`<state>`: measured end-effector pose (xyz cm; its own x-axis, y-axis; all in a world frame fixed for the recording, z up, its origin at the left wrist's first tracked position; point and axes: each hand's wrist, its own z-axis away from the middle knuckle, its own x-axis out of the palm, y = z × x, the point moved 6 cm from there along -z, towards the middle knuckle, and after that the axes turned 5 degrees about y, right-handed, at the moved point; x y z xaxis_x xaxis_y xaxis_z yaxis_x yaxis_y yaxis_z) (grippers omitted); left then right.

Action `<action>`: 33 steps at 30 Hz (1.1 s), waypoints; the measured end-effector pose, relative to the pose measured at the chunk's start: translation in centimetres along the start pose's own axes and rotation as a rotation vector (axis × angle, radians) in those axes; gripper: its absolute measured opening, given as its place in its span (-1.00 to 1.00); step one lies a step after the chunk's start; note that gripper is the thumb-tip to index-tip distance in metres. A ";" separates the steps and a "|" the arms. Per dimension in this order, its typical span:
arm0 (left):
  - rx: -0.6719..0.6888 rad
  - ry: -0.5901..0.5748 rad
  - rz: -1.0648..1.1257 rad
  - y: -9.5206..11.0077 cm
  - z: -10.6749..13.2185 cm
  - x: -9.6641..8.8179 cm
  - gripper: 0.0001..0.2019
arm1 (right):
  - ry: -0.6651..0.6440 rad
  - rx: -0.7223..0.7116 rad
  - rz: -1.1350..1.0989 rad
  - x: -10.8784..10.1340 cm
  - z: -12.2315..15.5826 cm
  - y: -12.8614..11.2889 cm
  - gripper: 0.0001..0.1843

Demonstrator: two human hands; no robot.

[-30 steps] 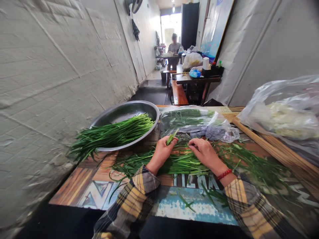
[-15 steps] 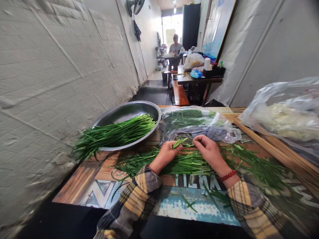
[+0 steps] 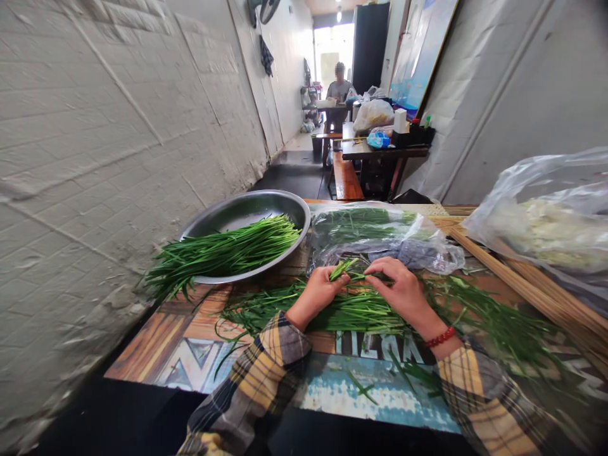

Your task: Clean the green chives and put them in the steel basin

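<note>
My left hand is closed around a small bunch of green chives, whose cut ends stick out past my thumb. My right hand rests just to its right, fingers curled and pinching at stalks in the loose pile of chives spread across the table. A round metal basin at the back left holds a neat heap of chives that hangs over its rim.
A clear plastic bag of chives lies behind my hands. A second bag with pale contents and long wooden sticks are at the right. A white brick wall runs along the left. A seated person is far down the room.
My right hand has moved up and left toward my left hand's bunch. The bunch's ends have tilted more to the right. The view has shifted slightly.
</note>
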<state>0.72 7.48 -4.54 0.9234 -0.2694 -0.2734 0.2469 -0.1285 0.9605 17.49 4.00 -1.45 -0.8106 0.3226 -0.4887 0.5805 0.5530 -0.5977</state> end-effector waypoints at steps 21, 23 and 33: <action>0.357 0.034 -0.510 2.0 0.6 0.6 -0.82 | 0.173 0.062 0.018 -1.3 0.0 0.7 -0.82; 0.335 0.065 -0.459 2.1 0.5 0.1 -0.79 | 0.215 0.141 0.053 -2.1 0.0 1.8 -0.79; 0.204 0.206 -0.114 2.0 0.2 -1.4 -0.69 | -0.321 -0.022 0.041 -0.9 0.0 1.3 -0.78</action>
<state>-0.11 7.35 -2.23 0.9384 -0.0456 -0.3426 0.3077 -0.3413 0.8881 18.99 4.43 -1.83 -0.7188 0.0882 -0.6896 0.6076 0.5618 -0.5615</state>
